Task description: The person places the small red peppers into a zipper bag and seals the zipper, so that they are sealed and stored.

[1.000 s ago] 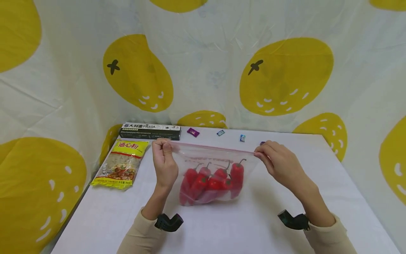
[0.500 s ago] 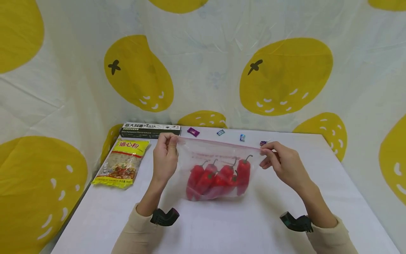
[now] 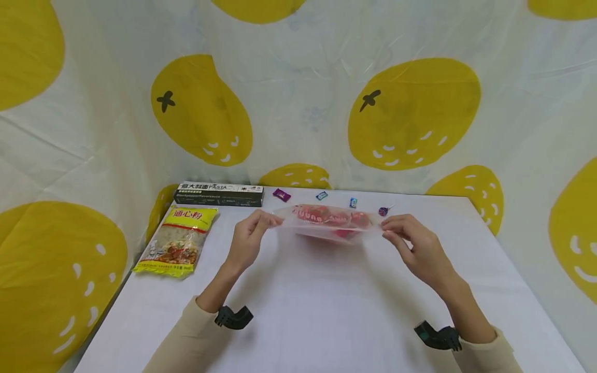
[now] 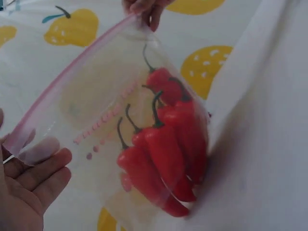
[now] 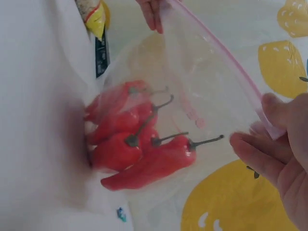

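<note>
A clear zip bag (image 3: 284, 223) with a pink zip strip holds several red peppers (image 3: 360, 220) with green stems. My left hand (image 3: 249, 238) pinches one top corner of the bag. At the other top corner, my right hand (image 3: 420, 251) pinches the strip between thumb and fingers. The strip (image 4: 72, 67) is stretched straight between both hands in the left wrist view. Low in the bag, the peppers (image 5: 144, 149) lie bunched in the right wrist view. Foreshortened in the head view, the bag shows red print on its face; whether its bottom touches the table cannot be told.
A yellow-topped macaroni packet (image 3: 177, 241) lies at the left of the white table (image 3: 326, 321). Behind it is a dark pasta box (image 3: 219, 195). Along the back lie a purple candy (image 3: 281, 195), two small blue-white candies (image 3: 353, 202) and a lollipop (image 3: 383, 211).
The bag has tipped from facing me to a flattened, foreshortened view, with the peppers now farther back. Its top edge has come lower, and my left hand has moved slightly down and right.
</note>
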The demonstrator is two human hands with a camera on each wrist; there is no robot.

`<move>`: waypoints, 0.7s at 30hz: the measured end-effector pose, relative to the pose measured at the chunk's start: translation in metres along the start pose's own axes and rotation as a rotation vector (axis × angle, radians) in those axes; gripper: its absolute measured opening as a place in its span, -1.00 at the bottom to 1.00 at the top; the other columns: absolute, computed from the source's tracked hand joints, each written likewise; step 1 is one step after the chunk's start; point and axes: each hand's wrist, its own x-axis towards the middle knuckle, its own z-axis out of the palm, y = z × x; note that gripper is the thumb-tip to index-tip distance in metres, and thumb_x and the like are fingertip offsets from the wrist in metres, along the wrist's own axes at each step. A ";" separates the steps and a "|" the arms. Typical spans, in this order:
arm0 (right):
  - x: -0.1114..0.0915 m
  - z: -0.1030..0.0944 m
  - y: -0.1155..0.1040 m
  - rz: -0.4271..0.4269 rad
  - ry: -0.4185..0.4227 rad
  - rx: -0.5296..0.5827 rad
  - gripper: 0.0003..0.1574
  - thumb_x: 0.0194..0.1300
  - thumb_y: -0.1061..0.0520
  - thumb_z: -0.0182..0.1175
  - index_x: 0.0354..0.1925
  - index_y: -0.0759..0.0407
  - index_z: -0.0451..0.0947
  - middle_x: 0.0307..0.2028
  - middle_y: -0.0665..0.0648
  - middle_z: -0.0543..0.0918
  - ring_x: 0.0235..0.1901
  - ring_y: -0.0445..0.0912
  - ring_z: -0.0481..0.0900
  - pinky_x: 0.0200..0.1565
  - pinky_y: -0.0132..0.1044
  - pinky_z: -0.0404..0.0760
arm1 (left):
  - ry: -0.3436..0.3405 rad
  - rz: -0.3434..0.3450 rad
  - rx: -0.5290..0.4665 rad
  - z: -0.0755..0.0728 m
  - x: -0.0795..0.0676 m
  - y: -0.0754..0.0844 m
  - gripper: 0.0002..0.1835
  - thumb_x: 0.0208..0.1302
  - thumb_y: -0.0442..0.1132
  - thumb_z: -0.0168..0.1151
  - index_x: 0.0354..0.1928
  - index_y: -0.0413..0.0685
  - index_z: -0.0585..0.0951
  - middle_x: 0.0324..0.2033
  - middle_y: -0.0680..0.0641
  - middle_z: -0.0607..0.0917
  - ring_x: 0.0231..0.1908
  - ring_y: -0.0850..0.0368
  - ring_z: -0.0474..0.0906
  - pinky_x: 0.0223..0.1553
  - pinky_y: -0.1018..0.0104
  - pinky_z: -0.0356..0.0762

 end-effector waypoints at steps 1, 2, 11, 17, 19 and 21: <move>-0.005 0.001 0.000 0.001 -0.038 0.027 -0.63 -0.08 0.42 0.38 -0.23 0.19 0.58 -0.20 0.00 0.63 -0.18 -0.29 0.58 -0.05 -0.73 0.47 | -0.017 -0.032 0.040 -0.001 -0.006 -0.005 -0.74 0.43 -0.15 -0.03 -0.30 -0.12 0.58 -0.23 -0.06 0.74 -0.15 0.11 0.64 -0.04 0.38 0.60; -0.011 0.003 -0.001 -0.007 -0.070 0.052 -0.63 -0.08 0.39 0.39 -0.25 0.15 0.59 -0.20 -0.02 0.63 -0.21 -0.29 0.58 -0.08 -0.72 0.49 | -0.040 -0.064 0.069 -0.002 -0.012 -0.010 -0.75 0.41 -0.13 0.00 -0.31 -0.09 0.60 -0.24 -0.05 0.75 -0.18 0.11 0.65 -0.08 0.38 0.61; -0.063 0.030 -0.009 0.105 -0.450 0.246 -0.79 0.10 0.20 0.33 -0.27 -0.03 0.57 -0.26 -0.07 0.63 -0.34 -0.37 0.54 -0.28 -0.55 0.60 | -0.363 -0.142 0.250 -0.008 -0.070 -0.051 -0.75 0.30 0.10 0.10 -0.37 0.18 0.64 -0.42 0.15 0.71 -0.36 0.28 0.61 -0.33 0.49 0.58; -0.074 0.044 -0.013 0.101 -0.511 0.314 -0.84 0.16 0.16 0.30 -0.27 -0.05 0.55 -0.31 -0.14 0.60 -0.39 -0.38 0.48 -0.41 -0.54 0.54 | -0.461 -0.035 0.335 -0.007 -0.085 -0.061 -0.81 0.32 0.02 0.11 -0.37 0.17 0.61 -0.52 0.23 0.58 -0.48 0.43 0.40 -0.41 0.53 0.43; -0.072 0.043 -0.015 0.120 -0.527 0.297 -0.86 0.17 0.15 0.29 -0.27 -0.06 0.55 -0.33 -0.17 0.58 -0.41 -0.40 0.45 -0.45 -0.54 0.53 | -0.471 -0.024 0.352 -0.006 -0.085 -0.060 -0.83 0.33 0.01 0.09 -0.35 0.19 0.60 -0.50 0.24 0.56 -0.46 0.42 0.39 -0.40 0.53 0.42; -0.068 0.041 -0.015 0.156 -0.529 0.263 -0.86 0.18 0.13 0.28 -0.26 -0.08 0.55 -0.35 -0.21 0.57 -0.42 -0.41 0.42 -0.47 -0.54 0.51 | -0.473 -0.043 0.365 -0.007 -0.084 -0.055 -0.82 0.34 0.03 0.06 -0.33 0.21 0.58 -0.47 0.25 0.55 -0.43 0.40 0.40 -0.37 0.51 0.42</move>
